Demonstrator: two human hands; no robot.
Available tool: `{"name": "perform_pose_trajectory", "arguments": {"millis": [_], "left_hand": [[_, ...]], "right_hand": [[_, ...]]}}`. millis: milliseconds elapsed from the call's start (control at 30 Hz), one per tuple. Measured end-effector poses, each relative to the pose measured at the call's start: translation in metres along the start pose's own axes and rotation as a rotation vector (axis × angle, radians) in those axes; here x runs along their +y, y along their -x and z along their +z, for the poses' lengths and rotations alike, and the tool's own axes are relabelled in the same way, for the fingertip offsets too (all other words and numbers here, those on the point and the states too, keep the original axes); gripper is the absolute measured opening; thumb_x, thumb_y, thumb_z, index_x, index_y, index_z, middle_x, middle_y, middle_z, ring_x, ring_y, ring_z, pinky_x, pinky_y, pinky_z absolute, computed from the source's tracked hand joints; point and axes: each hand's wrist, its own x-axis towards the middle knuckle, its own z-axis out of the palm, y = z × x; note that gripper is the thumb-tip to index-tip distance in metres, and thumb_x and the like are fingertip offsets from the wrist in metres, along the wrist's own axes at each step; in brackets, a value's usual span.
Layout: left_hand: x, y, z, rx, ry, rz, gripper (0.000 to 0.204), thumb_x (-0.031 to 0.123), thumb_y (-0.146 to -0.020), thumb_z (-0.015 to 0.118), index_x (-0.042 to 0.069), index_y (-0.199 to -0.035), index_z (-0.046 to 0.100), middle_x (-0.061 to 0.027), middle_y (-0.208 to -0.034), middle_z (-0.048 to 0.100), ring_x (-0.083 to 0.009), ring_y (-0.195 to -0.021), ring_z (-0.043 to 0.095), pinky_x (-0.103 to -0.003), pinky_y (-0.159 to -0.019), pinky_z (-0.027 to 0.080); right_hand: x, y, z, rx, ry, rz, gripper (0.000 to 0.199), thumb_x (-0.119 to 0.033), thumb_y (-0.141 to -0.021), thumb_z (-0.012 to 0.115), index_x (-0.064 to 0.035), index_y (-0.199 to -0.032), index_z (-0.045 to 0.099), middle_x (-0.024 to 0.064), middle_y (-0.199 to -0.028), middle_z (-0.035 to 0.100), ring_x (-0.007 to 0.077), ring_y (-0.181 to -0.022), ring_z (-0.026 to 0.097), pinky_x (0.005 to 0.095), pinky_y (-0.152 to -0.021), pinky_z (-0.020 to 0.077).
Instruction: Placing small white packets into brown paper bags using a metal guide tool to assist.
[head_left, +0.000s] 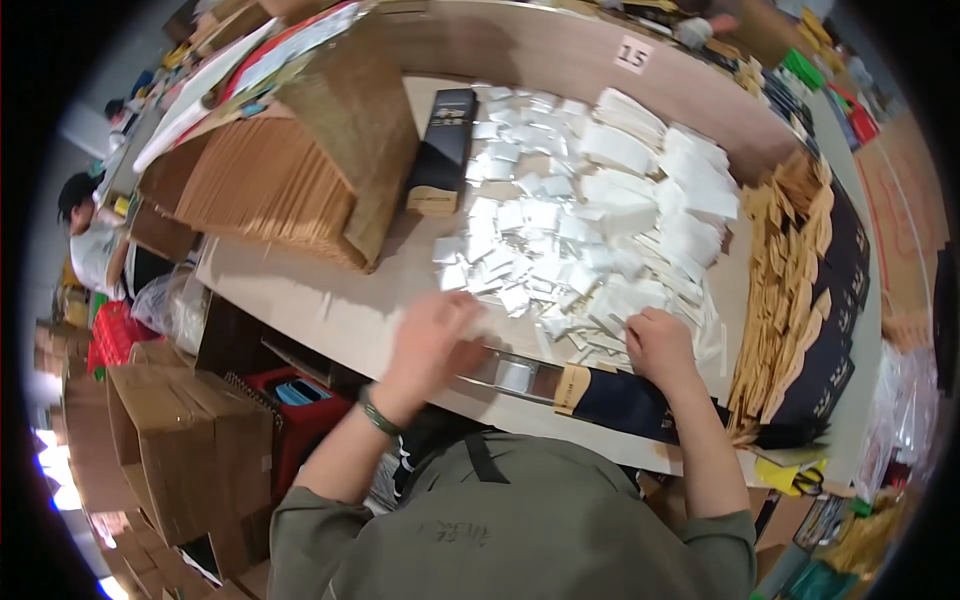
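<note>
At the table's near edge lies a clear plastic tray point(482, 372) with a small white packet point(515, 376) in it. Its right end meets a dark blue package point(628, 402) with a tan end. My left hand point(432, 345) is over the tray's left end, its fingers smeared by motion, so its grip does not show. My right hand point(662, 350), fingers curled closed, rests at the edge of the white slips point(620, 312), above the dark package; what it pinches, if anything, is hidden. Many small silvery-white packets point(515, 250) lie spread beyond my hands.
A cardboard box of brown sheets point(265, 190) stands at the left, beside a dark upright-printed package point(443, 150). Folded white papers point(625, 145) lie at the back. Stacked dark-and-tan packages point(800, 310) line the right side. Scissors point(808, 480) lie at the near right corner.
</note>
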Motion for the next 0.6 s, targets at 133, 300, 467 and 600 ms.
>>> {"name": "perform_pose_trajectory", "arguments": {"millis": [133,300,467,600], "left_hand": [[-0.084,-0.059,-0.099,0.427,-0.252,-0.25,0.01,0.012,-0.086,0.069,0.009,-0.096,0.07,-0.0107,-0.094,0.069,-0.028,-0.081,0.068,-0.037,-0.071,0.054],[-0.158,-0.08,-0.141,0.078,-0.35,-0.569,0.024,0.023,-0.089,0.066,0.003,-0.102,0.072,-0.0214,-0.09,0.07,-0.037,-0.084,0.068,-0.044,-0.073,0.053],[-0.183,-0.078,-0.14,-0.007,-0.42,-0.446,0.023,0.017,-0.092,0.059,0.002,-0.104,0.071,-0.0246,-0.089,0.069,-0.0417,-0.086,0.067,-0.044,-0.075,0.053],[-0.191,-0.07,-0.143,-0.062,-0.438,-0.528,0.022,0.012,-0.092,0.057,0.001,-0.107,0.068,-0.0254,-0.095,0.068,-0.0426,-0.092,0.066,-0.045,-0.076,0.052]], "right_hand": [[0.0,-0.008,-0.001,-0.093,-0.018,0.161,0.013,-0.018,-0.082,0.063,-0.0059,-0.081,0.067,0.0126,-0.078,0.063,0.0331,-0.079,0.064,0.044,-0.068,0.0513],[-0.004,-0.017,-0.007,-0.109,0.001,0.099,0.013,-0.018,-0.084,0.061,-0.0058,-0.082,0.067,0.0131,-0.081,0.064,0.035,-0.08,0.064,0.0443,-0.071,0.052],[-0.019,-0.024,-0.009,-0.146,-0.002,0.189,0.015,-0.017,-0.084,0.062,-0.0035,-0.084,0.067,0.0155,-0.083,0.066,0.034,-0.08,0.064,0.0418,-0.071,0.0524],[-0.038,-0.032,-0.027,-0.144,-0.526,0.451,0.017,-0.018,-0.081,0.066,-0.0019,-0.084,0.066,0.0155,-0.081,0.065,0.0313,-0.075,0.063,0.0378,-0.068,0.0508]]}}
